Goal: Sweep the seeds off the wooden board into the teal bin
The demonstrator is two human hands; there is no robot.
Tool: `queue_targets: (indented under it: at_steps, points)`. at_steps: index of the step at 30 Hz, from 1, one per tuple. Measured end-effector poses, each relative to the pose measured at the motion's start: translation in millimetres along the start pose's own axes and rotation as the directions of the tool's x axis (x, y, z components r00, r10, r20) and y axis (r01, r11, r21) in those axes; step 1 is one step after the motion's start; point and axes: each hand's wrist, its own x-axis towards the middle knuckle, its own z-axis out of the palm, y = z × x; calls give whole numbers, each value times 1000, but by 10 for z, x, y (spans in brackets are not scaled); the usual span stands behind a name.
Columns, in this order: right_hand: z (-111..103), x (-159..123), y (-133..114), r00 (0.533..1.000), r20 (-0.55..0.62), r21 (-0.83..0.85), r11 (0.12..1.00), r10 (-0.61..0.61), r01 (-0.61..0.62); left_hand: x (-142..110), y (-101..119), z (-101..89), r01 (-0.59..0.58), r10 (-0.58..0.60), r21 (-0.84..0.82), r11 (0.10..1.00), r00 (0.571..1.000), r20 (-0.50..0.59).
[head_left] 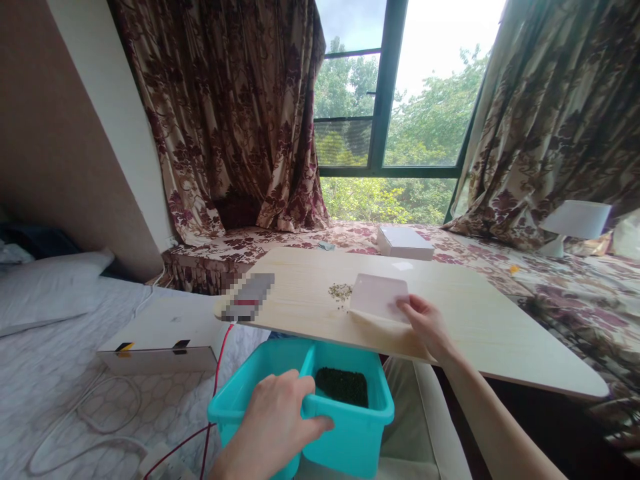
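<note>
My left hand (280, 413) is closed on the near rim of a turquoise two-compartment bin (345, 433), at the end of its divider. Dark green-brown loose bits (343, 387) lie in the bin's right compartment; the visible part of the left one is bare. On the pale wooden tabletop (500, 327), my right hand (425, 320) pinches the right edge of a thin, pale translucent plastic sheet (377, 295). Just beyond the sheet's left edge is a scattered little pile of greenish-brown bits (341, 291). The bin sits below the table's near edge.
A blurred-out phone-like object (250, 297) with a red cable (220, 360) lies at the table's left end. White boxes rest on the bed (165, 333) and the window ledge (405, 241). A white lamp (575, 220) stands at right, before the curtains.
</note>
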Motion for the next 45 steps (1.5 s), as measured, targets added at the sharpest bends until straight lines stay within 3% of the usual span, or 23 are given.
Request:
queue_targets:
  at_steps: [17,22,27,32,45]
  points:
    - [135,-61,-10,999,39,-52,998,-26,28,6,7,-8,9,-9,17,1000,1000,12]
    - [128,-26,31,999,-26,-44,998,-37,35,7,17,-19,13,-13,15,1000,1000,23]
    - [149,-31,24,999,25,-50,998,-41,42,-2,13,-16,19,-20,13,1000,999,28]
    - [173,19,49,998,-25,-44,998,-51,50,6,1,-13,7,-7,2,1000,1000,3]
    - [147,7,46,997,69,-6,999,-34,34,11,-26,16,-9,8,-20,1000,999,-37]
